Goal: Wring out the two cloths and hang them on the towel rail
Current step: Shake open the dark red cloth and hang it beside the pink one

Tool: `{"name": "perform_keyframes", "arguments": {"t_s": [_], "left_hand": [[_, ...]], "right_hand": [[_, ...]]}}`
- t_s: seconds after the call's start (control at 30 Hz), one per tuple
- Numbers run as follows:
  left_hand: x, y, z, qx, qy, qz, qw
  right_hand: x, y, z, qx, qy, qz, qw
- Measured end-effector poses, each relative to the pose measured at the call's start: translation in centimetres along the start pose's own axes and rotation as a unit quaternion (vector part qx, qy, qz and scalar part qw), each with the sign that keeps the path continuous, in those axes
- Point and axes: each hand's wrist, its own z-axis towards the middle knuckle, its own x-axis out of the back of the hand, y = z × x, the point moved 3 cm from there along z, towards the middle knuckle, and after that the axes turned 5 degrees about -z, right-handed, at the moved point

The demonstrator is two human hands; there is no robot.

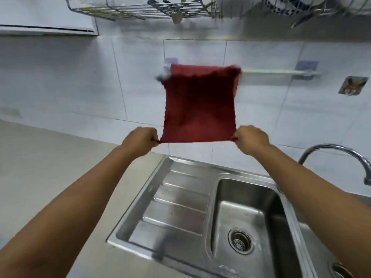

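I see a red cloth (199, 103) spread flat in front of the tiled wall (80, 77), its upper edge draped at the left end of the towel rail (273, 72), though the blur there keeps me from telling how far it goes over the bar. My left hand (139, 141) is closed in a pinch on the cloth's lower left corner, and my right hand (252, 139) is closed the same way on the lower right corner, so the bottom edge is pulled taut between them. Both hands are well below the rail and above the sink (200, 213). The rest of the rail, to the right of the cloth, is bare, ending at its stick-on mount. Below the rail, the sink's ribbed drainer lies to the left and the basin with its drain to the right, with the tap (341, 153) arching in further right. Above the rail hangs a wire dish rack (140, 9). To the left of the sink runs a beige countertop (50, 167).
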Motion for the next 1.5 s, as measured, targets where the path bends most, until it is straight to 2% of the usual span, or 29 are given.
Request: {"name": "perform_keyframes", "arguments": {"t_s": [0.03,0.07,0.2,0.33,0.37,0.4,0.47,0.57,0.63,0.7,0.8,0.93,1.0,1.07,1.1,1.17,1.27,1.33,1.43,1.5], "left_hand": [[-1.5,-0.8,-0.3,0.014,-0.031,-0.01,0.999],[-2.3,-1.0,-0.3,0.014,-0.025,-0.021,0.999],[-1.5,1.4,0.3,0.015,0.074,-0.018,0.997],[0.1,3.9,-0.4,-0.014,0.219,-0.075,0.973],[0.0,4.2,-0.7,-0.019,0.231,-0.083,0.969],[-0.5,4.3,-1.0,-0.019,0.218,-0.074,0.973],[-1.6,3.7,-1.3,-0.01,0.178,-0.039,0.983],[-1.7,2.3,-1.3,0.005,0.193,-0.054,0.98],[-1.9,2.1,-1.3,0.015,0.181,-0.043,0.982],[-2.0,2.3,-1.5,0.018,0.18,-0.037,0.983],[-1.4,2.9,-0.9,0.04,0.169,-0.063,0.983],[-0.4,4.6,1.4,0.076,0.077,-0.179,0.978],[-0.2,5.7,2.6,0.101,0.035,-0.308,0.945],[-0.1,7.2,3.4,0.128,-0.016,-0.436,0.891],[-0.1,8.2,3.9,0.131,-0.038,-0.475,0.869],[-0.1,9.9,4.8,0.119,-0.061,-0.507,0.851],[-0.4,12.2,6.4,0.091,-0.047,-0.513,0.852],[-0.5,13.6,7.4,0.073,-0.021,-0.5,0.863],[-0.6,16.0,9.3,0.052,0.012,-0.487,0.872],[-0.6,17.4,10.4,0.044,0.017,-0.504,0.862]], "right_hand": [[-2.0,0.4,-0.5,-0.01,-0.06,-0.003,0.998],[-2.9,0.6,-0.8,-0.016,-0.075,0.004,0.997],[-2.3,0.5,-0.6,-0.069,-0.034,0.113,0.991],[0.1,0.9,-1.7,-0.096,0.131,0.197,0.967],[0.5,0.8,-2.1,-0.091,0.156,0.199,0.963],[0.5,0.7,-2.5,-0.076,0.146,0.183,0.969],[-0.2,0.8,-2.8,-0.056,0.081,0.161,0.982],[-0.3,2.3,-3.0,-0.069,0.047,0.202,0.976],[-0.3,2.9,-2.9,-0.042,0.002,0.19,0.981],[-0.4,3.0,-2.8,-0.021,-0.051,0.216,0.975],[0.0,3.9,-2.0,-0.028,-0.12,0.302,0.945],[1.7,6.4,-0.3,-0.112,-0.164,0.424,0.884],[2.4,8.0,0.5,-0.158,-0.18,0.483,0.842],[3.1,9.7,1.2,-0.198,-0.172,0.504,0.823],[3.4,10.7,1.5,-0.216,-0.159,0.494,0.827],[3.9,12.2,1.9,-0.241,-0.131,0.432,0.859],[5.4,13.7,2.5,-0.254,-0.081,0.288,0.92],[6.6,14.1,3.0,-0.249,-0.06,0.197,0.946],[8.3,15.3,4.0,-0.274,-0.028,0.155,0.949],[9.0,16.0,4.5,-0.278,-0.003,0.252,0.927]]}}
